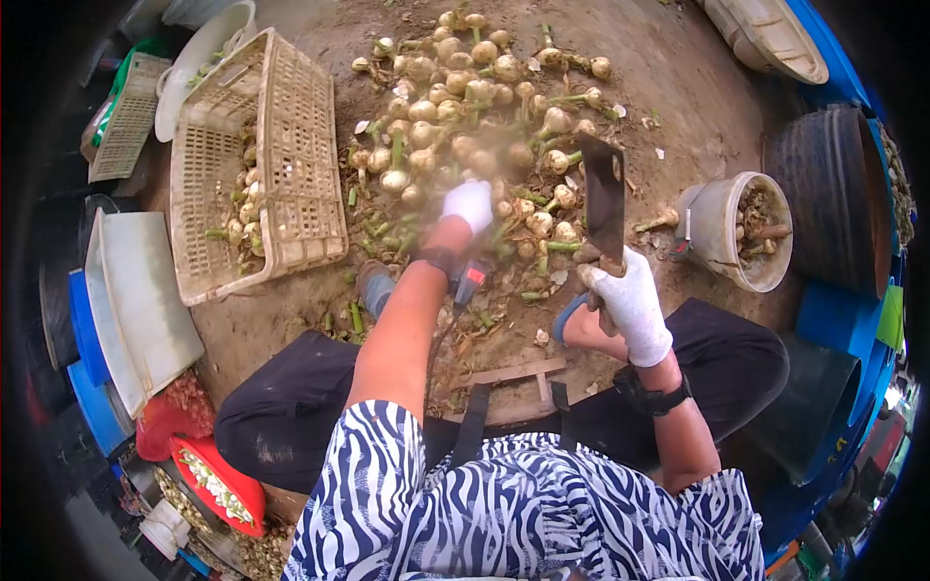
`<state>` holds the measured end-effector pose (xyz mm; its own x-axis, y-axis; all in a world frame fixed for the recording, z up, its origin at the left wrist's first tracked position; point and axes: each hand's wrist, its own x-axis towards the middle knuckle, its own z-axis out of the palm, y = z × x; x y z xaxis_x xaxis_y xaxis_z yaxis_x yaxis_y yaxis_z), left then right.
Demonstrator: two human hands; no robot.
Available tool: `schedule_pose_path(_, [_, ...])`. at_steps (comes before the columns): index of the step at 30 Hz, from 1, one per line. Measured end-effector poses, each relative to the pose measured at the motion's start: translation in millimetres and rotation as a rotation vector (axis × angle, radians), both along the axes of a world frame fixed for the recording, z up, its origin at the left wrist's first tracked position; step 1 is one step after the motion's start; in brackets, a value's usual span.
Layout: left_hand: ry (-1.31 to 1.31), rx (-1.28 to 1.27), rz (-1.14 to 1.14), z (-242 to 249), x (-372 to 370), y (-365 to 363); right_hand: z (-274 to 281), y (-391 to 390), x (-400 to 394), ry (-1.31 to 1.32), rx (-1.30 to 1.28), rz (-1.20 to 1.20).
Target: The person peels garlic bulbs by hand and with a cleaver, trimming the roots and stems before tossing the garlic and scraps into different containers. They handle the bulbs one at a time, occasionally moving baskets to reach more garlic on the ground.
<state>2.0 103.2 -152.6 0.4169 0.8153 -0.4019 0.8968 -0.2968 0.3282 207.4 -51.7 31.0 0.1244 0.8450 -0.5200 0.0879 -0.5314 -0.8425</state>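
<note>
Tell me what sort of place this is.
Probably an outdoor farm or market produce-sorting spot. A heap of bulbs with green stalks lies on bare dirt ground, beside a plastic crate and a bucket of trimmings; the right hand holds a cleaver.

Onions heaped on dirt floor (678,77)
Bulb pile (465,97) w/ cut stalks; basket (281,145) left, bucket (722,228) right.
</note>
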Motion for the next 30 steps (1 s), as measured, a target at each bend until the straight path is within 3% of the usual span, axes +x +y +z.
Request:
schedule_pose_path(3, [0.016,-0.038,-0.019,4,0,7,-11,2,2,0.013,0.003,0.000])
schedule_pose_path(5, [-0.307,-0.124,0.075,11,-9,6,-20,6,1,-0.116,-0.003,0.077])
schedule_pose_path(6, [-0.547,-0.313,0.246,37,-9,-5,-29,5,-2,-0.156,0.073,0.070])
schedule_pose_path(7, [-0.538,-0.311,0.243,66,-7,-13,-32,5,-4,-0.148,0.075,0.066])
schedule_pose_path(9, [-0.593,-0.423,0.249,111,-2,-32,-33,5,-12,-0.543,0.272,0.281])
schedule_pose_path(11, [-0.731,-0.142,-0.085,125,-10,-57,-27,0,-17,-0.550,0.290,0.327])
schedule_pose_path(13, [-0.992,-0.277,0.155,130,-7,-77,-14,-7,-20,-0.685,0.571,0.424])
schedule_pose_path(15, [-0.861,-0.138,0.103,145,-11,-86,3,-14,-20,-0.702,0.606,0.430])
schedule_pose_path(21, [-0.828,0.182,0.039,163,-18,-106,18,-29,-23,-0.752,0.637,0.532])
schedule_pose_path(22, [-0.774,0.243,0.088,137,-29,-107,21,-30,-26,-0.671,0.688,0.451])
schedule_pose_path(24, [-0.958,-0.071,0.234,114,-19,-94,33,-33,-11,-0.607,0.725,0.242])
schedule_pose_path(26, [-0.940,-0.184,0.213,115,33,-70,46,-32,9,-0.569,0.774,-0.006])
schedule_pose_path(29, [-0.953,-0.220,0.102,208,134,-78,91,-46,44,-0.432,0.754,-0.327])
schedule_pose_path(30, [-0.976,-0.091,-0.004,223,165,-82,100,-53,51,-0.413,0.710,-0.511])
